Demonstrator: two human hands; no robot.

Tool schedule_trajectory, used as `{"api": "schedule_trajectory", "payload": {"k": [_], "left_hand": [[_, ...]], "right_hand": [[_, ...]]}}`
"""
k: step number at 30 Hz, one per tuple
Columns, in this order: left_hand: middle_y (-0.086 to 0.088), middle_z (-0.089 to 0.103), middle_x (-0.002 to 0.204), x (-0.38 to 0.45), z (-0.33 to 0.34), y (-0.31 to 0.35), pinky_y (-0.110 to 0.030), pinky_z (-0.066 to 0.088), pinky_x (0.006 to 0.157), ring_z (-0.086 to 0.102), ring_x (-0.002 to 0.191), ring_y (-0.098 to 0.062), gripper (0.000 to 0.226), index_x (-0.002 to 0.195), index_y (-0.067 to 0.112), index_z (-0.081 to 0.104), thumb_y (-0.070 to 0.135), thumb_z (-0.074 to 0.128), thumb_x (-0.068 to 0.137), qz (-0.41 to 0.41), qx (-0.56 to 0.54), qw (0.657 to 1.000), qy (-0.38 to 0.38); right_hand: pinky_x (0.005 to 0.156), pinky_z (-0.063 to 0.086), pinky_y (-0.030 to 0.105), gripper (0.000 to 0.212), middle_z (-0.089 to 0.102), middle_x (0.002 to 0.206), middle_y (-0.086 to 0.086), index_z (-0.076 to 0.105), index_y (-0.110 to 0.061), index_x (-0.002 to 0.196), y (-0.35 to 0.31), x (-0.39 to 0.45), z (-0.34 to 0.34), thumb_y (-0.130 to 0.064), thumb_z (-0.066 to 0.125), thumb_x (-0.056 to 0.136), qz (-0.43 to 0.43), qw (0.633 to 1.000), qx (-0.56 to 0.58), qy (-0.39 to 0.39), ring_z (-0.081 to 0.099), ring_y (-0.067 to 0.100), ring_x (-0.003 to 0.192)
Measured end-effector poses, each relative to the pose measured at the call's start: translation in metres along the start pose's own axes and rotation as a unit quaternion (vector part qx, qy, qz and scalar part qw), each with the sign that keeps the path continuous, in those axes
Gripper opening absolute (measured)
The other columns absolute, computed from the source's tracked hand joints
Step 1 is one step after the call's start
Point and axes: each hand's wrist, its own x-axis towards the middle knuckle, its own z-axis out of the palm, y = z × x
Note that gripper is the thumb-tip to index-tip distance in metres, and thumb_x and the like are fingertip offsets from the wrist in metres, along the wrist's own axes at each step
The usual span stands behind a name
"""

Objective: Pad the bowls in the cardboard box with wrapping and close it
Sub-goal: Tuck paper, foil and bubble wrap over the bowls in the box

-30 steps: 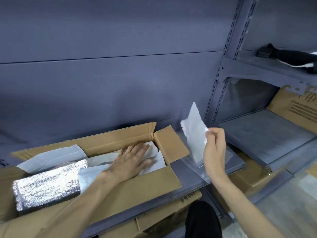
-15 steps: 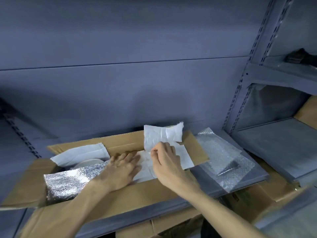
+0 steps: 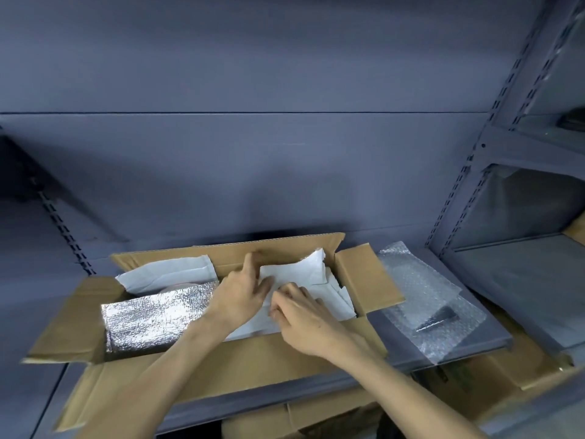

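An open cardboard box [image 3: 367, 277] stands on a grey shelf with all flaps spread out. White foam wrapping sheets [image 3: 311, 272] fill its right half, and another white sheet [image 3: 167, 274] leans at the back left. A silver foil pad [image 3: 155, 315] lies in the left half. Only the pale rim of a bowl [image 3: 182, 286] peeks out behind the foil. My left hand [image 3: 242, 293] rests flat on the white sheets, fingers spread toward the back wall. My right hand [image 3: 300, 315] pinches the front edge of a white sheet inside the box.
Sheets of bubble wrap [image 3: 424, 299] lie on the shelf [image 3: 484, 334] right of the box. More cardboard boxes [image 3: 493, 372] sit on the level below. A second shelving unit [image 3: 519, 270] stands at the right, its slotted upright [image 3: 456, 198] close to the box's corner.
My right hand carried the white sheet from the air at the right down into the box and laid it flat. My left hand slid toward the back wall.
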Motion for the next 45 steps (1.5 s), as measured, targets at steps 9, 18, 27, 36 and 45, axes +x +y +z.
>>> {"api": "schedule_trajectory", "payload": {"k": [9, 18, 27, 36, 45], "left_hand": [[-0.002, 0.059, 0.135, 0.018, 0.013, 0.013, -0.042, 0.046, 0.098, 0.052, 0.127, -0.027, 0.054, 0.143, 0.017, 0.045, 0.019, 0.062, 0.092, 0.054, 0.166, 0.984, -0.023], [0.0, 0.041, 0.15, 0.008, 0.005, 0.018, -0.042, 0.035, 0.114, 0.035, 0.142, -0.023, 0.079, 0.152, 0.03, 0.04, 0.074, 0.047, 0.086, 0.213, 0.23, 0.936, -0.159], [0.004, -0.003, 0.17, 0.015, 0.005, 0.009, -0.043, -0.004, 0.127, -0.005, 0.157, -0.016, 0.109, 0.162, 0.026, 0.001, 0.079, 0.052, 0.083, 0.107, 0.262, 0.914, -0.29], [0.006, -0.014, 0.17, 0.016, 0.015, 0.0, -0.05, -0.002, 0.127, -0.012, 0.156, -0.012, 0.107, 0.161, 0.019, -0.013, 0.071, 0.048, 0.09, 0.088, 0.296, 0.897, -0.315], [0.001, -0.023, 0.168, 0.013, 0.02, -0.004, -0.056, 0.001, 0.125, -0.018, 0.155, -0.016, 0.103, 0.157, 0.014, -0.024, 0.074, 0.029, 0.094, 0.084, 0.337, 0.876, -0.334]], "right_hand": [[0.115, 0.03, 0.047, 0.043, 0.027, 0.158, 0.006, 0.049, -0.022, 0.142, 0.045, 0.013, -0.013, -0.029, 0.044, 0.101, -0.026, 0.987, -0.132, 0.087, 0.021, 0.028, 0.147], [0.118, 0.029, 0.038, 0.074, 0.015, 0.16, 0.004, 0.039, -0.022, 0.147, 0.069, 0.022, -0.03, -0.051, 0.061, 0.084, -0.005, 0.991, -0.132, -0.01, 0.006, 0.025, 0.154], [0.112, 0.043, 0.038, 0.09, 0.026, 0.157, 0.004, 0.042, -0.008, 0.139, 0.077, 0.032, -0.061, -0.041, 0.085, 0.068, 0.011, 0.969, -0.218, -0.12, 0.022, 0.022, 0.149], [0.108, 0.032, 0.028, 0.099, 0.029, 0.158, -0.004, 0.026, -0.014, 0.155, 0.073, 0.046, -0.061, -0.038, 0.079, 0.074, 0.063, 0.947, -0.241, -0.202, 0.018, 0.02, 0.152], [0.097, 0.053, 0.045, 0.083, 0.029, 0.155, -0.007, 0.031, -0.014, 0.152, 0.076, 0.031, -0.053, -0.018, 0.064, 0.075, 0.05, 0.986, -0.095, -0.126, 0.037, 0.027, 0.142]]}}
